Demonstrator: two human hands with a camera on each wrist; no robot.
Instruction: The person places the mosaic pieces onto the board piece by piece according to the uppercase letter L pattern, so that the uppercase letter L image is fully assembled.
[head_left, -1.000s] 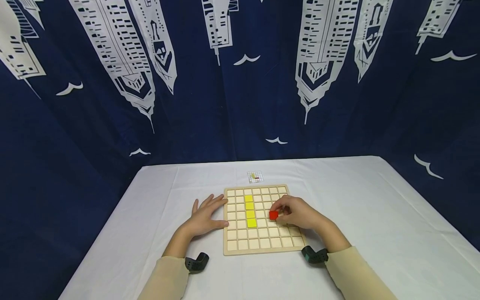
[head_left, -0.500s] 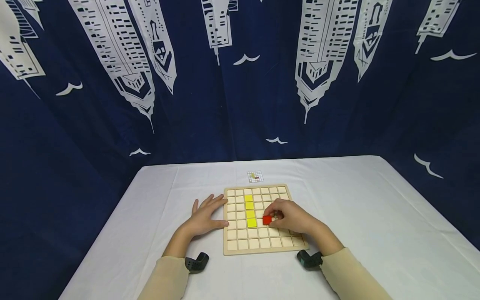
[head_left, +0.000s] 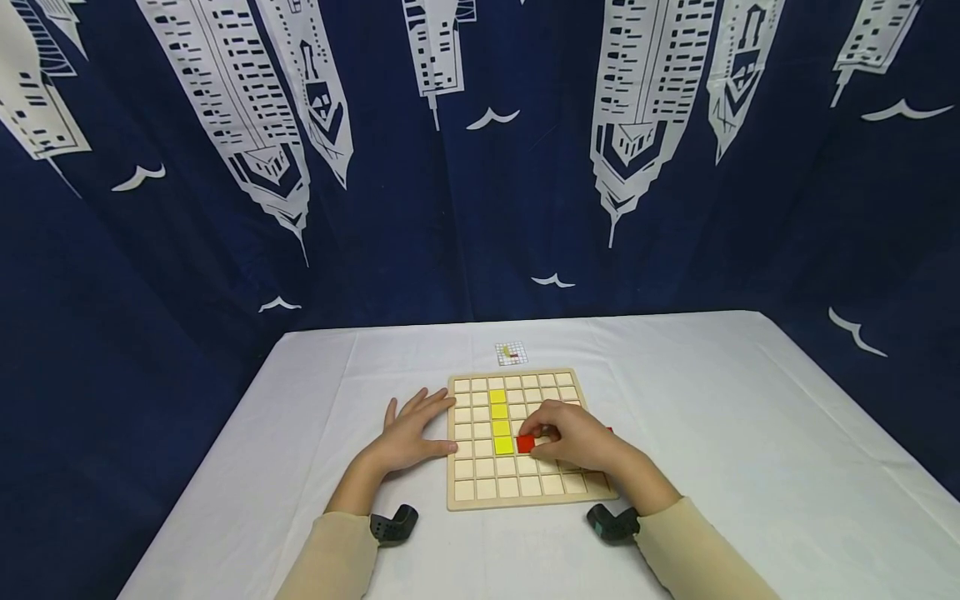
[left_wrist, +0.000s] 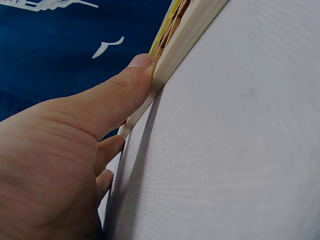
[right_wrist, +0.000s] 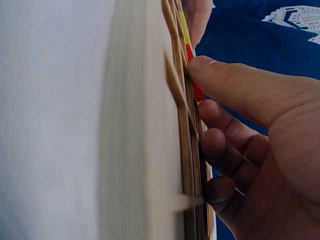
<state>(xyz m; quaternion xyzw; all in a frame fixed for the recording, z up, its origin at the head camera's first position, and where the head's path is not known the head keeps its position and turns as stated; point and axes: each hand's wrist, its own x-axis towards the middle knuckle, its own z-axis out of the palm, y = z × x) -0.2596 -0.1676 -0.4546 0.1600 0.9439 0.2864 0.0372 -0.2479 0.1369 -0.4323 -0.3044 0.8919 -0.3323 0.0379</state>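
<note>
A wooden grid board (head_left: 486,490) lies on the table. Several yellow square blocks (head_left: 500,428) fill cells one behind another in a single column. My right hand (head_left: 577,437) pinches a red block (head_left: 525,444) between thumb and fingers, in the cell just right of the nearest yellow block. In the right wrist view the thumb presses along the red block (right_wrist: 198,92), which sits low in the grid beside the yellow. My left hand (head_left: 408,437) spreads along the board's left edge, thumb and fingertips touching the frame; the left wrist view shows the thumb (left_wrist: 120,90) against the wooden rim.
Behind the board lies a small card (head_left: 512,353) printed with a grid and coloured squares. A bit of red (head_left: 610,431) peeks out past my right hand, mostly hidden by it. The white-covered table (head_left: 750,417) ends at a dark blue printed curtain (head_left: 450,250).
My right hand has moved left and slightly nearer with the red block, bringing it beside the nearest yellow block. A bit of red behind that hand has come into view. The left hand stays still.
</note>
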